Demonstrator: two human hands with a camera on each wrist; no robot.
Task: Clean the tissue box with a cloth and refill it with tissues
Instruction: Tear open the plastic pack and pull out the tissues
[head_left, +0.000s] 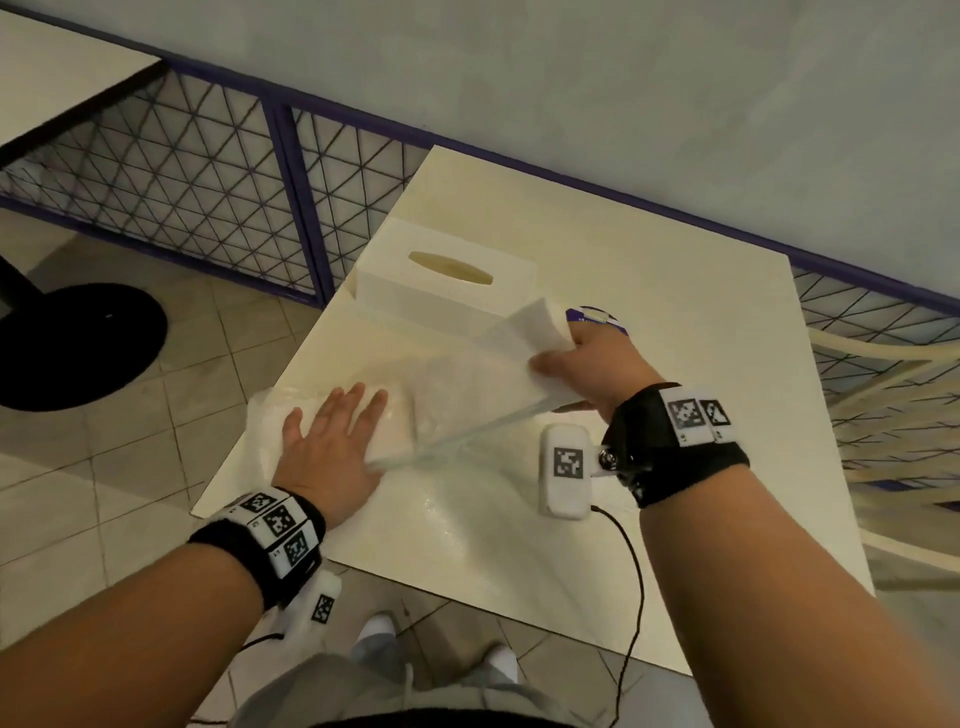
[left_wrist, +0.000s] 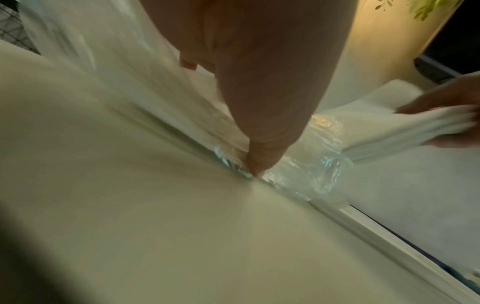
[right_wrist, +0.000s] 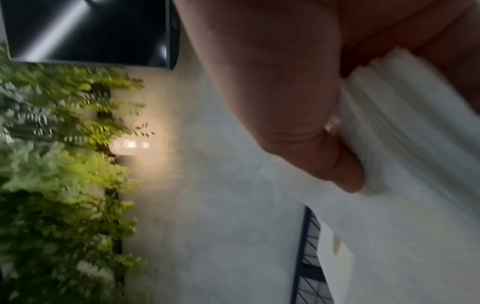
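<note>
The white tissue box (head_left: 447, 283) stands on the cream table (head_left: 649, 312), its oval slot facing up and showing no tissue. My right hand (head_left: 566, 358) grips one end of a thick stack of white tissues (head_left: 519, 338), raised at a slant just in front of the box. The stack's other end lies inside a clear plastic wrapper (head_left: 441, 410). My left hand (head_left: 343, 421) lies flat, fingers straight, pressing the wrapper onto the table. In the left wrist view a fingertip (left_wrist: 254, 170) pins the crumpled wrapper (left_wrist: 311, 164). In the right wrist view my thumb (right_wrist: 311, 123) presses the tissues (right_wrist: 402, 144).
A purple round item (head_left: 597, 314) peeks out behind my right hand, mostly hidden. A cream chair (head_left: 883, 389) stands at the table's right side. A purple wire-mesh fence (head_left: 234, 182) runs behind. Another table with a black base (head_left: 67, 343) is at the left.
</note>
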